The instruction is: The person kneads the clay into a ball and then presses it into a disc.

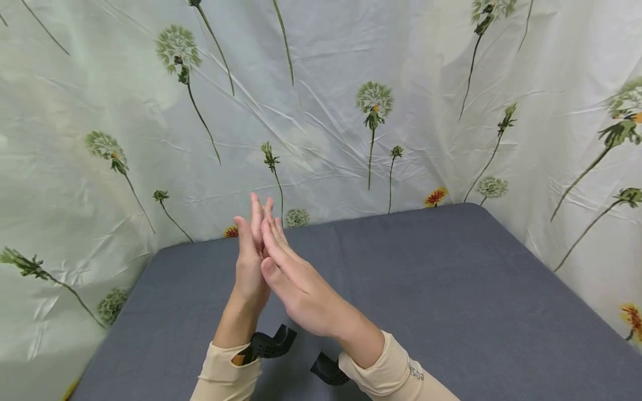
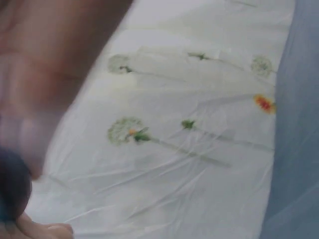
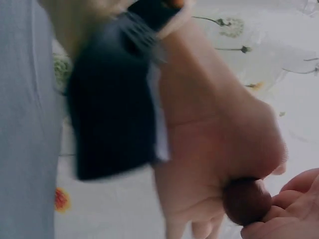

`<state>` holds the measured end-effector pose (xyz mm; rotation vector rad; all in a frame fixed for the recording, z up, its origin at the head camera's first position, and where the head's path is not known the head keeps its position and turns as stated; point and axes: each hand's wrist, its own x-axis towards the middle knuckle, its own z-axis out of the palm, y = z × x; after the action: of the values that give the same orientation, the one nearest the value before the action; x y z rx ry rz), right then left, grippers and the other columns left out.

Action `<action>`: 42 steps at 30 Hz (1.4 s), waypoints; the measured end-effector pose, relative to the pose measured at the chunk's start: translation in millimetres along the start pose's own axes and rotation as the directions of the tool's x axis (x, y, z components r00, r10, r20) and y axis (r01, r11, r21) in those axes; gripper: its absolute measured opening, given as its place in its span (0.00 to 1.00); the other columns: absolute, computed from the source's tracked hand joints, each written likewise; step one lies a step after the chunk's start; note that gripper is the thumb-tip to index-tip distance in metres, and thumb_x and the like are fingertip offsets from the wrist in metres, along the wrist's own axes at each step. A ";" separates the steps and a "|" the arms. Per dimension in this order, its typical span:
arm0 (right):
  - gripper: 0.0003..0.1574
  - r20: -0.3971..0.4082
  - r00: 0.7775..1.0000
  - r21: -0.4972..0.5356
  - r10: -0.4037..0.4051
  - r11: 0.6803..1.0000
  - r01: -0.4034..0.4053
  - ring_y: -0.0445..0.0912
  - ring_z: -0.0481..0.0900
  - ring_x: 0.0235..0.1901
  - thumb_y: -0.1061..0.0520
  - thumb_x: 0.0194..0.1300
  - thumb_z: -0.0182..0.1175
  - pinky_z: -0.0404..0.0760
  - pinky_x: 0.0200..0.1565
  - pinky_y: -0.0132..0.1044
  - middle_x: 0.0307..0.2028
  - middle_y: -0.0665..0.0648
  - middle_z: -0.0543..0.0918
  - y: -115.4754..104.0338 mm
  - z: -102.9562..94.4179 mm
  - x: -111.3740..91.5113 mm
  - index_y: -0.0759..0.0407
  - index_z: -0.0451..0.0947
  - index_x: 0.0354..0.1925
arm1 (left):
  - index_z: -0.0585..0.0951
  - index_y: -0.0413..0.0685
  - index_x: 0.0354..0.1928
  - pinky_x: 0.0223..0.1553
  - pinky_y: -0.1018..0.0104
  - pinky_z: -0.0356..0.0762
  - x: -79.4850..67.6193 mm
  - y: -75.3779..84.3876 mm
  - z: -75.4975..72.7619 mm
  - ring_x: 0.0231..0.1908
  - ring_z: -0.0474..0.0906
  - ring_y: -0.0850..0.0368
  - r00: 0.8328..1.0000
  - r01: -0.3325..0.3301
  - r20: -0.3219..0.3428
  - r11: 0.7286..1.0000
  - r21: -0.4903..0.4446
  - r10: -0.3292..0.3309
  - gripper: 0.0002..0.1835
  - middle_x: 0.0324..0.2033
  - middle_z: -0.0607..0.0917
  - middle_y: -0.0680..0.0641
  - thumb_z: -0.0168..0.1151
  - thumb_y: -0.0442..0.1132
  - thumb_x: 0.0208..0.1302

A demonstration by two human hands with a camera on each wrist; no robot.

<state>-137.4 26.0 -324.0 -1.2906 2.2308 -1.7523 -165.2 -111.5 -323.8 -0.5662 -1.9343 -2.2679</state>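
In the head view my left hand (image 1: 252,264) and right hand (image 1: 303,292) stand raised together over the table, palms facing, with fingers extended and pointing up and away. Fingertips meet near the top, while the wrists stay apart. Between the palms sits a dark reddish-brown ball (image 3: 246,200), seen in the right wrist view against the left palm and beside the right hand's fingers (image 3: 294,209). The left wrist view shows part of this dark round shape at its left edge. From the head camera the hands hide it.
A dark grey cloth-covered table (image 1: 426,289) lies beneath the hands. Behind it and at both sides hangs a pale curtain (image 1: 321,111) printed with dandelions. Black wrist mounts (image 1: 273,341) sit at the beige sleeves (image 1: 228,370).
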 end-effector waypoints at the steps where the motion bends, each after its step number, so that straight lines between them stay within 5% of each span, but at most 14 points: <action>1: 0.53 -0.026 1.000 -0.007 -0.013 1.000 0.013 0.37 0.25 0.85 0.25 0.84 0.26 0.33 0.86 0.48 0.86 0.42 0.27 -0.4 -2.7 -0.1 0.53 0.31 0.87 | 0.28 0.76 0.85 0.86 0.49 0.26 -0.4 -1.7 3.1 0.87 0.29 0.60 1.000 0.003 0.021 1.000 0.002 -0.003 0.44 0.88 0.39 0.61 0.17 0.80 0.75; 8: 0.52 -0.153 0.988 0.072 0.021 0.997 -0.011 0.37 0.28 0.86 0.24 0.83 0.27 0.33 0.86 0.51 0.87 0.42 0.32 7.8 -25.9 0.7 0.51 0.32 0.87 | 0.25 0.75 0.84 0.84 0.39 0.24 -9.4 1.1 32.0 0.86 0.25 0.65 0.987 -0.040 0.159 0.995 0.090 0.026 0.42 0.85 0.32 0.69 0.13 0.78 0.75; 12: 0.51 -0.107 0.991 0.173 0.080 0.983 -0.061 0.37 0.28 0.85 0.23 0.83 0.25 0.35 0.86 0.54 0.86 0.40 0.31 17.2 -27.5 3.5 0.46 0.29 0.87 | 0.26 0.79 0.84 0.83 0.35 0.23 -15.1 10.5 38.5 0.85 0.23 0.65 0.988 -0.094 0.132 0.985 0.144 0.075 0.43 0.84 0.30 0.69 0.15 0.81 0.74; 18: 0.53 0.051 0.990 0.180 0.129 0.974 -0.136 0.39 0.28 0.85 0.22 0.81 0.23 0.37 0.86 0.54 0.85 0.40 0.26 18.1 -7.7 7.5 0.45 0.20 0.86 | 0.31 0.84 0.84 0.83 0.35 0.24 -12.2 21.1 18.8 0.86 0.28 0.66 0.987 -0.153 -0.021 0.977 0.150 0.158 0.43 0.86 0.38 0.69 0.20 0.83 0.73; 25: 0.55 0.121 0.986 0.043 0.117 0.991 -0.123 0.36 0.21 0.84 0.19 0.79 0.20 0.36 0.86 0.54 0.84 0.37 0.20 6.0 11.3 4.3 0.46 0.22 0.86 | 0.32 0.89 0.83 0.85 0.43 0.26 -3.0 17.1 -12.0 0.86 0.24 0.63 0.993 -0.083 -0.079 0.994 0.074 0.089 0.39 0.86 0.40 0.66 0.18 0.81 0.74; 35: 0.54 -0.027 1.000 0.028 0.000 1.000 0.001 0.39 0.23 0.86 0.22 0.82 0.23 0.31 0.86 0.49 0.86 0.40 0.27 -0.4 -3.5 1.5 0.52 0.31 0.87 | 0.30 0.83 0.84 0.86 0.47 0.28 -0.8 0.0 1.4 0.87 0.33 0.60 0.999 0.025 0.045 0.999 0.037 -0.026 0.43 0.87 0.41 0.62 0.18 0.82 0.72; 42: 0.55 -0.129 0.991 0.089 0.045 0.996 -0.033 0.37 0.26 0.86 0.21 0.80 0.24 0.31 0.86 0.52 0.87 0.42 0.31 13.7 -24.0 2.5 0.49 0.32 0.88 | 0.26 0.80 0.84 0.85 0.40 0.26 -8.5 1.6 26.9 0.86 0.27 0.65 0.987 -0.025 0.158 0.994 0.104 0.008 0.40 0.85 0.32 0.69 0.12 0.79 0.75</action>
<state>-158.6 43.8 -325.2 -1.1393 2.2006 -1.9488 -151.2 -87.1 -322.0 -0.7666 -2.0984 -2.1538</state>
